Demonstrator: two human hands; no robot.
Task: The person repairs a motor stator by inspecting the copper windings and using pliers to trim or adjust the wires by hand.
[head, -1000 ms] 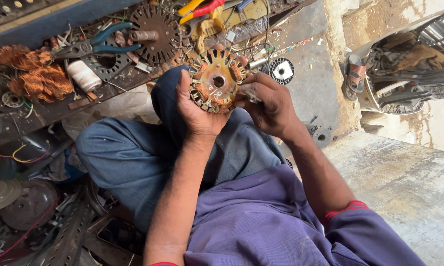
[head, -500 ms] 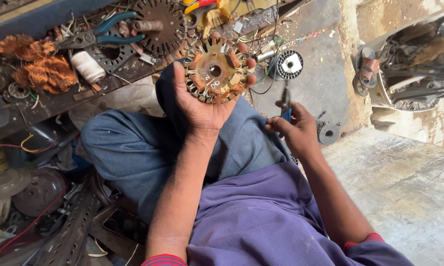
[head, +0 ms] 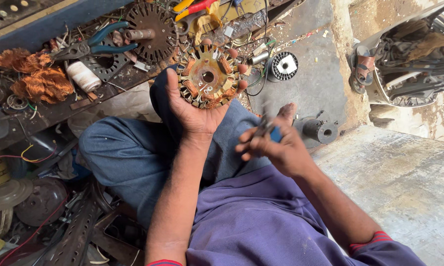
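My left hand (head: 195, 111) holds up a round, rusty stator (head: 208, 76) with copper-wound poles around its rim, its face turned toward me. My right hand (head: 276, 145) is lower and to the right, over my lap, shut on a small tool with a blue handle (head: 272, 132); the hand is blurred and the tool's tip is hard to make out. The right hand is apart from the stator. Both forearms reach out from purple sleeves, and my blue-trousered knee (head: 118, 152) lies below the stator.
Blue-handled pliers (head: 96, 45), a toothed metal disc (head: 150, 30), loose copper wire (head: 32, 79) and a spool of thread (head: 83, 76) lie on a cluttered bench at left. A white-cored stator (head: 284, 65) and a metal cylinder (head: 320, 130) sit on the floor. A sandal (head: 364, 70) is at right.
My right hand left the stator, dropped to the lap and took up the blue-handled tool. The left hand keeps holding the stator, now tilted face-on.
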